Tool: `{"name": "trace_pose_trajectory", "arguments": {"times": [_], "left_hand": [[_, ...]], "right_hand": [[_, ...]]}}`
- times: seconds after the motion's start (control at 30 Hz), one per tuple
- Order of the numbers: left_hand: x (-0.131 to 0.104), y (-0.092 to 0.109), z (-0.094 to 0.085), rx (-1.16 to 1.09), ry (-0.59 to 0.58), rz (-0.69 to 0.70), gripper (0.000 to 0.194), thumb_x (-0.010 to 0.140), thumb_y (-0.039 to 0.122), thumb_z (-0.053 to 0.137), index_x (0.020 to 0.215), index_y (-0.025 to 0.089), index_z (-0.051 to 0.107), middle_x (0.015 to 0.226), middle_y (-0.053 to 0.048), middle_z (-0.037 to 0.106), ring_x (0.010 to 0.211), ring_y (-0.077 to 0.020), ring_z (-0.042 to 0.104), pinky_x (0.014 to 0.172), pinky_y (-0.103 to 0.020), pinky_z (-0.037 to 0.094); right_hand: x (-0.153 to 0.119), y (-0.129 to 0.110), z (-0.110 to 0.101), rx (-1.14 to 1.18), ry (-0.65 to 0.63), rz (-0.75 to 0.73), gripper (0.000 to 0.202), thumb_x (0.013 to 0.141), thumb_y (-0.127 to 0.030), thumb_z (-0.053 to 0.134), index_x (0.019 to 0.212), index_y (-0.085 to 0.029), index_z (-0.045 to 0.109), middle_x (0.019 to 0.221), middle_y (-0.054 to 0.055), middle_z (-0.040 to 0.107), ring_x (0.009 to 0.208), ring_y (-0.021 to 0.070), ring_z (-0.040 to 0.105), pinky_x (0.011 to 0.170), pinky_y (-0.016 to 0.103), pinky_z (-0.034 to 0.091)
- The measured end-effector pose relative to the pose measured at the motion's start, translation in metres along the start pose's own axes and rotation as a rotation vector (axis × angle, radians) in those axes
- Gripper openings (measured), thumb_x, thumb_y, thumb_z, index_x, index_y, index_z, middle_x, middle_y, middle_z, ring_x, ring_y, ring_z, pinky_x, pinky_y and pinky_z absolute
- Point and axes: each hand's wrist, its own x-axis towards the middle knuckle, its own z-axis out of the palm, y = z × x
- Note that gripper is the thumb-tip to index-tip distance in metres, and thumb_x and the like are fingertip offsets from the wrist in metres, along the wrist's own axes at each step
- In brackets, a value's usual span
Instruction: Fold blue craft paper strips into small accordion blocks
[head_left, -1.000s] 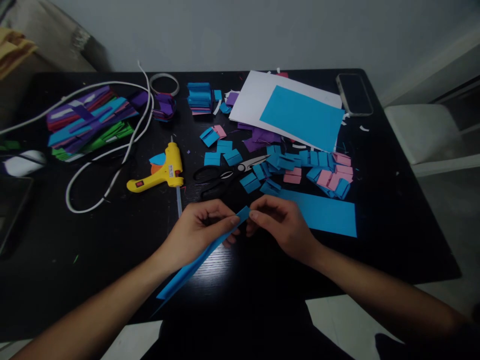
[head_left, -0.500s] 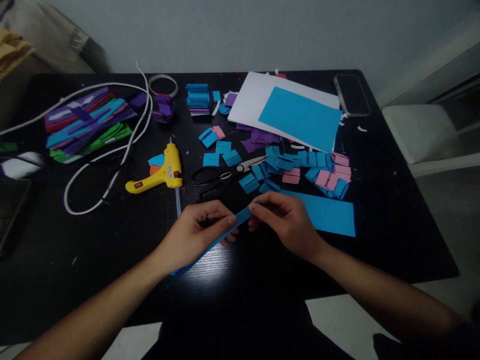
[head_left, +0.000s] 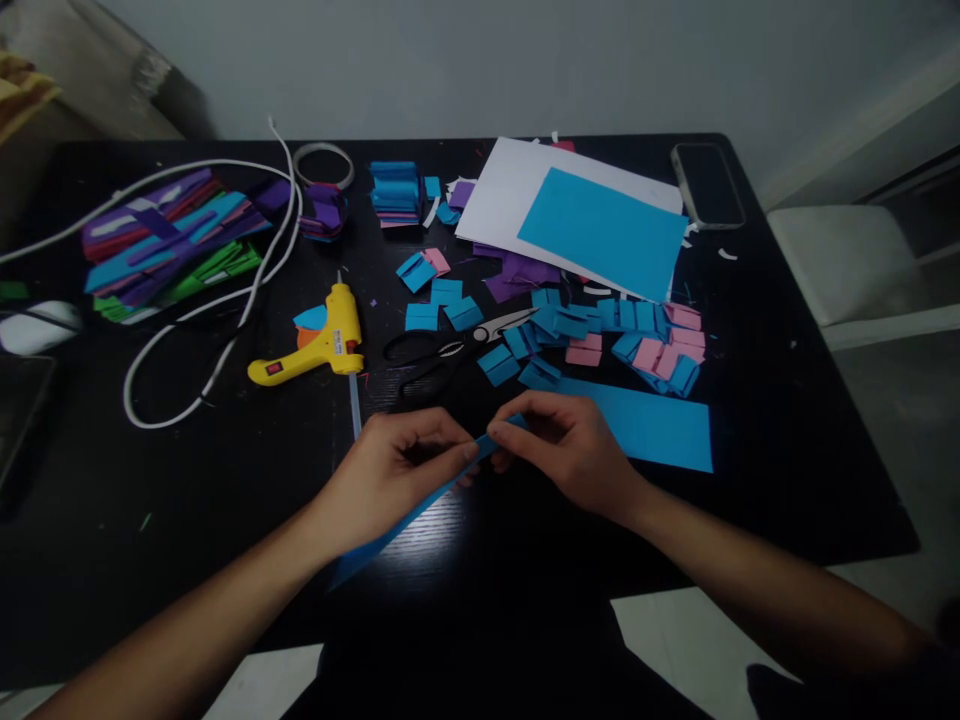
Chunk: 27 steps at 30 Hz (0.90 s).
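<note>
A long blue paper strip [head_left: 405,522] slants between my hands above the near part of the black table. My left hand [head_left: 401,465] is closed on its middle, thumb on top, and the strip's lower end hangs out under the wrist. Close beside it, my right hand [head_left: 566,445] pinches the upper end between thumb and fingertips. Just behind the right hand lies a flat blue paper piece [head_left: 660,425]. Black-handled scissors [head_left: 457,350] rest beyond both hands, among small folded blue and pink paper pieces [head_left: 585,350].
A yellow glue gun [head_left: 337,340] lies left of the scissors. White cable [head_left: 127,385] loops around it near folded colored paper strips [head_left: 172,240]. White and blue sheets [head_left: 600,230] lie at the back, with a phone [head_left: 709,187] at the right corner. A white mouse [head_left: 37,328] sits far left.
My right hand has slid slightly left, nearer my left hand, and the fingers pinch the strip closer in. The strip's lower end reaches a little further down. The view has shifted slightly.
</note>
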Motion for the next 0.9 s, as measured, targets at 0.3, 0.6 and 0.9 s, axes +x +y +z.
{"name": "trace_pose_trajectory", "arguments": {"times": [0.3,0.6,0.9], "left_hand": [[-0.001,-0.001,0.000,0.052,0.000,-0.003,0.020,0.097,0.029,0.068,0.085,0.016,0.076,0.078,-0.003,0.077,0.074,-0.0151,0.071,0.069,-0.024,0.052],[-0.002,0.000,-0.004,0.094,-0.025,0.017,0.021,0.098,0.030,0.065,0.087,0.016,0.076,0.078,-0.003,0.076,0.073,-0.0145,0.069,0.067,-0.024,0.051],[-0.001,0.001,-0.009,0.006,0.004,-0.048,0.018,0.097,0.029,0.068,0.088,0.016,0.074,0.078,-0.003,0.077,0.074,-0.0150,0.073,0.070,-0.024,0.057]], "right_hand": [[-0.001,-0.003,0.000,-0.043,-0.035,0.039,0.019,0.086,-0.036,0.082,0.089,-0.018,0.076,0.074,0.002,0.076,0.067,0.0170,0.074,0.064,0.028,0.058],[0.002,-0.006,-0.007,-0.001,-0.064,0.065,0.018,0.085,-0.036,0.084,0.089,-0.018,0.079,0.076,0.003,0.079,0.070,0.0179,0.077,0.068,0.029,0.062],[0.008,-0.012,-0.016,0.035,0.095,0.004,0.018,0.083,-0.035,0.085,0.084,-0.018,0.079,0.074,0.002,0.075,0.067,0.0164,0.075,0.068,0.030,0.065]]}}
